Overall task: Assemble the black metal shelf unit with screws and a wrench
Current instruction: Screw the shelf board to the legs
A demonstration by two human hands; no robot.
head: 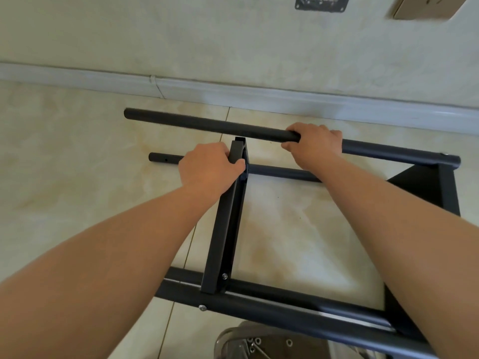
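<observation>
The black metal shelf unit lies on its side on the tiled floor. My right hand grips the upper far round post, fingers curled over it. My left hand grips the free far end of a flat black shelf panel that stands on edge. The panel's near end is screwed to the near posts, where a screw head and another screw show. A lower far post with small holes lies behind. A second shelf panel joins the posts at the right.
A metal bowl with several nuts and screws sits at the bottom edge, partly under the near post. A pale wall with a white skirting board runs just behind the frame. No wrench is in sight.
</observation>
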